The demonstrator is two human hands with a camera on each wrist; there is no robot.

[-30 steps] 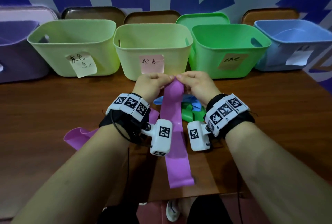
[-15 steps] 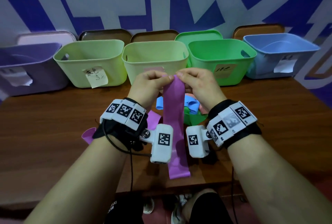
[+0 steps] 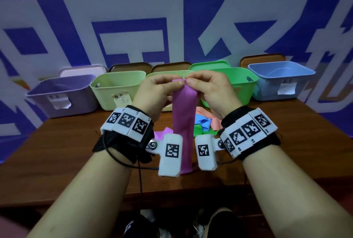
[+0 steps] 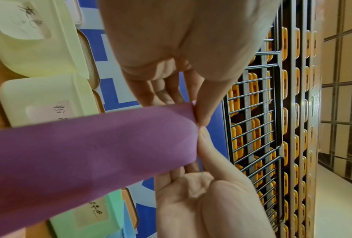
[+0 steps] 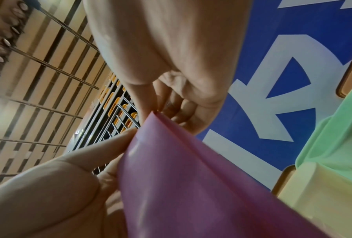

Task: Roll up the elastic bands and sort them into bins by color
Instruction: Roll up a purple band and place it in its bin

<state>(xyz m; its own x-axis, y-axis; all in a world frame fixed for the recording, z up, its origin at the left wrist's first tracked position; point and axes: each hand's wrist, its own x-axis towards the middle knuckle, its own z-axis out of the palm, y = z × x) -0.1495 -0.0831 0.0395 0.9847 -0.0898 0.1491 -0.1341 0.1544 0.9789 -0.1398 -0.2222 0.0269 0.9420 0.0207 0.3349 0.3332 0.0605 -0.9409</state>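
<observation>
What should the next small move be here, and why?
Probably turn the pinched top edge over to begin the roll. Both the left hand and the right hand pinch the purple band at its upper end, and the rest of it hangs flat and unrolled toward the table.

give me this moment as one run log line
left hand: pinches purple band top | right hand: same | band: hanging, unrolled | bins: not reached
</observation>
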